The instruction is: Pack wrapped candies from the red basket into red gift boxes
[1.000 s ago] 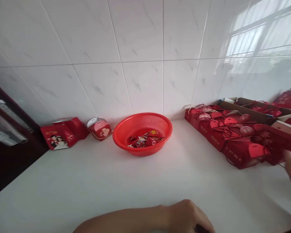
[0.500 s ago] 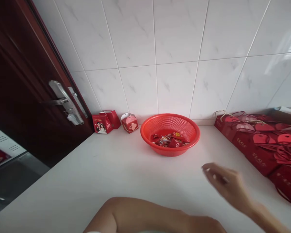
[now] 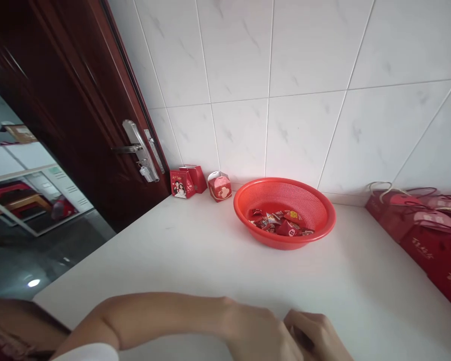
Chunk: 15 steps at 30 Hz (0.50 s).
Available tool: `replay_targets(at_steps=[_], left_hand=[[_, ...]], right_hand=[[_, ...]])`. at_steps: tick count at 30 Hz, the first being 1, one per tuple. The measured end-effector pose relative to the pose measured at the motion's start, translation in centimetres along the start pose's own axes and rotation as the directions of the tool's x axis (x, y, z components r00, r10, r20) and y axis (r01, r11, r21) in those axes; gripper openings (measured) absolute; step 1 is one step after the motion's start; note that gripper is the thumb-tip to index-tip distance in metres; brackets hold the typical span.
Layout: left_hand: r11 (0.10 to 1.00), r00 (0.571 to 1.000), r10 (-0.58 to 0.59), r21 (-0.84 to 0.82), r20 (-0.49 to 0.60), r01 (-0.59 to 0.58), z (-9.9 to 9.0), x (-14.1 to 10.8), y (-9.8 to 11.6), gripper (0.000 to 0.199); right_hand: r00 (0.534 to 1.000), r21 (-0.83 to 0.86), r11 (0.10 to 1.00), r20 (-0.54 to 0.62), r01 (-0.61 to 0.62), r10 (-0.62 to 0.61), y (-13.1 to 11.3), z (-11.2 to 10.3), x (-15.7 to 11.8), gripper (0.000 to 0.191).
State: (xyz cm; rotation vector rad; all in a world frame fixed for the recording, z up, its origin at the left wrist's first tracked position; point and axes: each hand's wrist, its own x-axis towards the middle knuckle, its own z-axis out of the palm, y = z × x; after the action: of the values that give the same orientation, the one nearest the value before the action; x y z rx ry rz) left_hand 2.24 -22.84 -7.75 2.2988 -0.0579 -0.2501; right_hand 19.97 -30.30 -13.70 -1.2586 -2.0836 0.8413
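Observation:
My left hand [image 3: 261, 332] is low in the middle of the view, its back toward me, blurred, with its fingers hidden. Close against it, my right hand [image 3: 317, 335] has its fingers curled in; whatever they may hold is out of sight. Both hands are over the near part of the white table [image 3: 195, 265]. Beyond them stands a red plastic basket [image 3: 285, 244] with a perforated wall. Several wrapped candies [image 3: 280, 223] lie in its bottom.
Small red gift boxes [image 3: 182, 184] and a rounded red box [image 3: 220, 186] stand by the tiled wall [image 3: 240, 140]. Red gift bags [image 3: 421, 240] with cord handles line the right side. To the left is a dark door [image 3: 82, 100] with a metal handle [image 3: 139, 149].
The view has turned left, so the basket and boxes appear further right. My right hand has come in leftward to meet my left hand, which has risen into view.

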Motion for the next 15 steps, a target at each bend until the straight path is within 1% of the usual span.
replay_targets(at_steps=[1, 2, 4, 6, 7, 8, 9, 10, 12, 14, 15], left_hand=[[0.998, 0.999, -0.02, 0.054, -0.05, 0.022, -0.7, -1.1, 0.5, 0.008], [0.994, 0.996, -0.048, 0.093, -0.08, 0.056, -1.5, -2.2, 0.9, 0.011], [0.966, 0.976, -0.164, 0.178, -0.143, 0.189, -3.4, -4.5, 1.8, 0.018], [0.913, 0.935, -0.31, 0.22, -0.172, 0.343, -5.3, -6.8, 2.4, 0.025], [0.876, 0.901, -0.388, 0.226, -0.194, 0.426, -6.3, -7.9, 2.7, 0.027], [0.827, 0.853, -0.468, 0.228, -0.229, 0.515, -7.2, -9.0, 3.0, 0.028], [0.764, 0.794, -0.543, 0.231, -0.272, 0.602, -7.9, -10.1, 3.2, 0.029], [0.696, 0.732, -0.608, 0.235, -0.308, 0.678, -8.6, -11.3, 3.4, 0.03], [0.55, 0.59, -0.722, 0.218, -0.361, 0.806, -9.4, -13.5, 3.6, 0.034], [0.415, 0.453, -0.817, 0.181, -0.357, 0.891, -9.7, -15.7, 3.6, 0.039], [0.358, 0.394, -0.852, 0.166, -0.346, 0.919, -9.7, -16.8, 3.5, 0.041]], right_hand=[[1.0, -0.026, 0.999, 0.007, 0.028, -0.028, 0.1, 0.1, 0.0, 0.023], [0.998, -0.062, 0.996, 0.004, 0.062, -0.062, 0.2, 0.2, 0.0, 0.022], [0.991, -0.14, 0.982, -0.028, 0.123, -0.129, 0.4, 0.4, 0.1, 0.022], [0.984, -0.18, 0.972, -0.062, 0.151, -0.164, 0.3, 0.5, 0.0, 0.022], [0.983, -0.181, 0.971, -0.073, 0.154, -0.17, 0.2, 0.5, 0.0, 0.022], [0.982, -0.177, 0.972, -0.079, 0.155, -0.171, 0.1, 0.5, 0.0, 0.022], [0.981, -0.174, 0.972, -0.084, 0.157, -0.173, 0.0, 0.4, 0.0, 0.022], [0.98, -0.174, 0.971, -0.087, 0.162, -0.179, -0.1, 0.4, 0.0, 0.021], [0.977, -0.181, 0.968, -0.092, 0.172, -0.191, -0.3, 0.3, 0.0, 0.021], [0.975, -0.184, 0.966, -0.096, 0.179, -0.199, -0.6, 0.1, -0.1, 0.021], [0.974, -0.184, 0.965, -0.098, 0.185, -0.205, -0.7, 0.0, -0.1, 0.022]])
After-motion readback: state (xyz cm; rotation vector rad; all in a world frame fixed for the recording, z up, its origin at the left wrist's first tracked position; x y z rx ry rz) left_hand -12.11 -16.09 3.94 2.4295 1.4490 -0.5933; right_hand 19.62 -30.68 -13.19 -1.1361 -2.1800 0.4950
